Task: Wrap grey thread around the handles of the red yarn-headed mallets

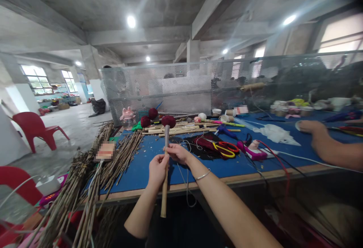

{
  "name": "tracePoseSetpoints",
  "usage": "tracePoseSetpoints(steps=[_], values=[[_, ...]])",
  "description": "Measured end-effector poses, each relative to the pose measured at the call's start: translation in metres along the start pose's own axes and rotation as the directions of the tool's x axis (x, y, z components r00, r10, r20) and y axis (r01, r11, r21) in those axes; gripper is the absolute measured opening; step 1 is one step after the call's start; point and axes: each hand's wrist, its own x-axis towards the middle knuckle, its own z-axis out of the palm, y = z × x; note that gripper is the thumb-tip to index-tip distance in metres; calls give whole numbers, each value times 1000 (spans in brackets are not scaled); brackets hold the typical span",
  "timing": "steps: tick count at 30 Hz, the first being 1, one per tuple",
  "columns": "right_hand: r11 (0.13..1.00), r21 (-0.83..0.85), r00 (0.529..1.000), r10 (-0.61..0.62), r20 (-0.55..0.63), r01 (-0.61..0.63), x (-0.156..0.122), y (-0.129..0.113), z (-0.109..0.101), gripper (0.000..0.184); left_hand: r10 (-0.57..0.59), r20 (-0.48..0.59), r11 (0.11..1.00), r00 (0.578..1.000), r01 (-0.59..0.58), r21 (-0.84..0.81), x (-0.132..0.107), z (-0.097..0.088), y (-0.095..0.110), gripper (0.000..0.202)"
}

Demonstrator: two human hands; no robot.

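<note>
My left hand (157,172) is wrapped around a bamboo stick (164,197) held upright over the near edge of the blue table (244,165). The stick ends in a dark red fabric ball (168,121). My right hand (178,152), with a bangle on its wrist, pinches the stick just above the left hand. A thin thread hangs down from the hands over the table edge. Two more dark red ball-topped sticks (149,117) lie on the table behind.
A heap of thin dry twigs (93,176) spreads over the table's left end. Scissors with red and yellow handles (225,149), a pink glue gun (252,150), dark red cloth and tape rolls lie nearby. Another person's arm (329,142) rests at right. A mesh screen (198,85) backs the table. Red chairs stand at left.
</note>
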Motion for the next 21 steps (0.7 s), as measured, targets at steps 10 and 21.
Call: tracePoseSetpoints(steps=[10,21], values=[[998,-55,997,-12,-79,7,5,7,-3,35,144,-81,980,986,-130,152,-2,4,-3,31],[999,-37,1000,-2,-21,1,0,1,2,35,-24,32,996,999,21,83,-4,3,1,42]])
